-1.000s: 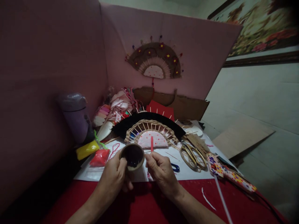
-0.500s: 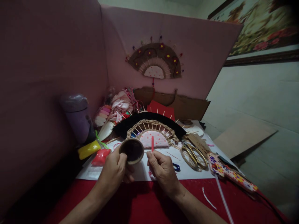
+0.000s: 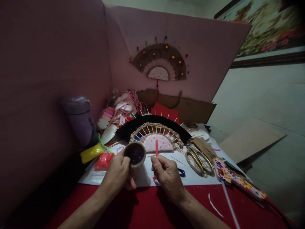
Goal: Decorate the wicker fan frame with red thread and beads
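My left hand (image 3: pixel 120 171) is closed on a small round cup (image 3: pixel 134 154) with a pale rim, its dark opening tilted toward me. Whether the dark inside is liquid I cannot tell. Between thumb and fingers, my right hand (image 3: pixel 168 176) pinches a narrow red strip (image 3: pixel 156 148) that points upward. Just behind both hands stands a handmade fan with a black outer band (image 3: pixel 152 121), a woven rope arch, thin sticks and a pink spotted half-round base (image 3: pixel 164 144). The strip overlaps the base in view; whether they touch I cannot tell.
Gold-handled scissors (image 3: pixel 199 160) and a flower-patterned glue gun (image 3: pixel 238 179) lie at the right. Yellow (image 3: pixel 91 153) and red packets (image 3: pixel 103 161) sit left, near a purple bottle (image 3: pixel 79 119). Another fan (image 3: pixel 164 60) hangs on the pink board. White paper covers part of the red table (image 3: pixel 147 210).
The cup is tipped slightly differently and has shifted a little in my left hand's grip. My right hand keeps the red strip, almost unmoved. The whole view has shifted slightly.
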`<state>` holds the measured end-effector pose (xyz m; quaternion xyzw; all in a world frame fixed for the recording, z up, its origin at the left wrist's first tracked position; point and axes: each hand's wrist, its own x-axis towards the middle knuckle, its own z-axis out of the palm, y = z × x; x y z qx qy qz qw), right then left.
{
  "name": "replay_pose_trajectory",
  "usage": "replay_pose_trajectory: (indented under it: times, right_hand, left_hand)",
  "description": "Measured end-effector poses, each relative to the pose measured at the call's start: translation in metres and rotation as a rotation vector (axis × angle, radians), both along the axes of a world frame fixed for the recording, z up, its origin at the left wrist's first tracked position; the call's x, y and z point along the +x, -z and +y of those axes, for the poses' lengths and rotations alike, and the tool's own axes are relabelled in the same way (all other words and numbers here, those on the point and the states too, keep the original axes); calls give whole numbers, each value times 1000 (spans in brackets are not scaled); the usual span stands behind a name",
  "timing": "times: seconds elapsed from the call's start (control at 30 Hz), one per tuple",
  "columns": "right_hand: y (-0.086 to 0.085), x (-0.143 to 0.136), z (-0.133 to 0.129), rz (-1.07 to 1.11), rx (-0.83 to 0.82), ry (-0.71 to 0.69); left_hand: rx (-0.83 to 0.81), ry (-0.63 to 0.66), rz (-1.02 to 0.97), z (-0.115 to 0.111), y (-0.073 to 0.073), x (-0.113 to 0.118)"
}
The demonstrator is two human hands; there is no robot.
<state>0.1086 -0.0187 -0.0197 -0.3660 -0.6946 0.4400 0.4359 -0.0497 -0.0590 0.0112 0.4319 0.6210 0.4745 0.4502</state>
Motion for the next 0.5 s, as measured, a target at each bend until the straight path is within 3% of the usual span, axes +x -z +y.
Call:
replay_pose_trajectory:
  times: [0.2,0.37,0.5]
  right_hand:
    - [-1,0,0,-11,18,4]
    - [0,-1,1,-10,0,-1]
    - [1,-1,0,5,-35,-7]
  left_hand:
    - [9,14,-20,-2,4,0]
    - [154,-90,-27,-1,3,2]
    - [34,-28,-49,-1,3,1]
